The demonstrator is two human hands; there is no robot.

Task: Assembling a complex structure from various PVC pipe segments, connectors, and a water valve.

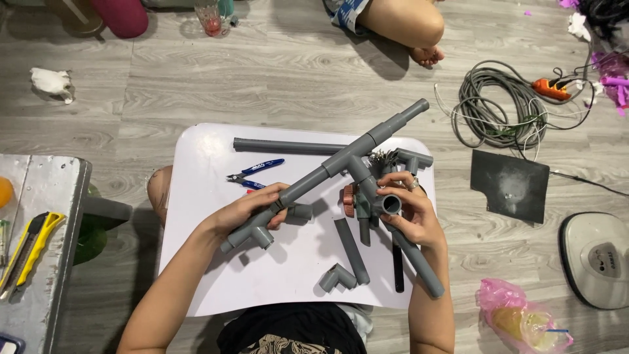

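A long grey plastic pipe assembly runs diagonally over a small white table, from lower left to upper right, with tee fittings along it. My left hand grips its lower end near two short branch stubs. My right hand holds a grey fitting with an open round end, joined to a branch pipe that slants down to the right. A copper-coloured valve wheel sits beside that fitting.
On the table lie a straight grey pipe, blue-handled cutters, a short pipe, an elbow fitting and a black rod. Around it: coiled cable, dark sheet, pink bag, yellow knife, another person's leg.
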